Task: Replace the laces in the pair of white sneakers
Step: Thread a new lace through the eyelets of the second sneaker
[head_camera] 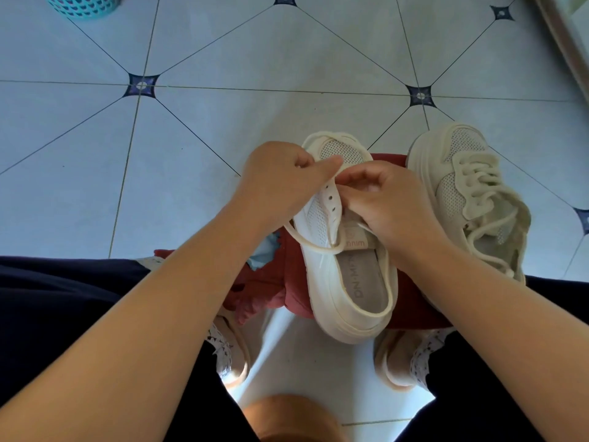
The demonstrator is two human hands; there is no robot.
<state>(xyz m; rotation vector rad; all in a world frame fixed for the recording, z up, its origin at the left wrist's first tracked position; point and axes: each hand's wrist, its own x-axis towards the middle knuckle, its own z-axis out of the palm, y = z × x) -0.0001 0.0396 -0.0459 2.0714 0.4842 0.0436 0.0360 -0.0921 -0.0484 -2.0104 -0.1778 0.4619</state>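
Observation:
A white sneaker (347, 295) lies on a red cloth (296, 275) between my knees, toe pointing away, most eyelets bare. My left hand (277, 177) sits at the front of its eyelet row, thumb stretched toward the toe and pinching a cream lace (306, 242) there. My right hand (389, 199) curls over the tongue and pinches the lace at the lowest eyelets. A loose length of that lace loops down the left side of the shoe. The second white sneaker (468, 193) stands to the right, fully laced.
Pale tiled floor (223, 52) with dark diamond insets stretches ahead. A teal basket (83, 6) sits at the top left. My dark trouser legs and both slippered feet frame the cloth. A wooden edge (564, 43) runs along the top right.

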